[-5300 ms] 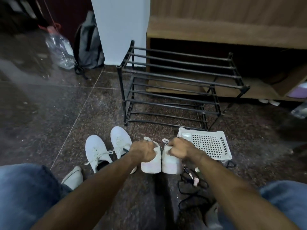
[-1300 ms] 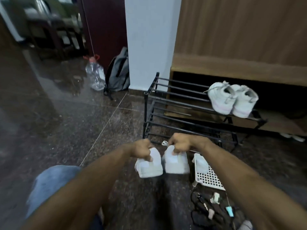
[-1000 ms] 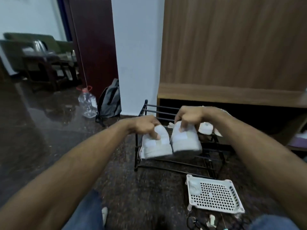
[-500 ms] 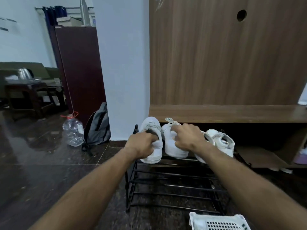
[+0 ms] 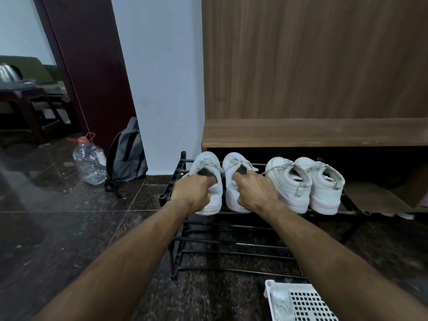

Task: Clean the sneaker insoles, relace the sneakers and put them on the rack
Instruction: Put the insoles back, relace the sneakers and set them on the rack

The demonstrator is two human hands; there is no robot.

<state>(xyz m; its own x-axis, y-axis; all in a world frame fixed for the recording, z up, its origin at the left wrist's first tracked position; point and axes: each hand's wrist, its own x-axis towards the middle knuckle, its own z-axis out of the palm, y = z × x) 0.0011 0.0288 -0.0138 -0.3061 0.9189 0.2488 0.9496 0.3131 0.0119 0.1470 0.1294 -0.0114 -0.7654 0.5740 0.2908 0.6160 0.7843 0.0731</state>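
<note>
Fingertips hidden inside sneakers (image 5: 209, 181) — basket (image 5: 301, 302) cut off.

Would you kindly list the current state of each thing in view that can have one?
Left hand: grips the heel of the left sneaker.
Right hand: fingers hooked into the second sneaker's opening.
Left sneaker: on the rack's top shelf, laced.
Second sneaker: on the top shelf, laced.
Other pair: on the top shelf, laced, untouched.
Rack: lower shelves bare.
Water bottle: upright, capped.
Backpack: leaning against the wall.
</note>
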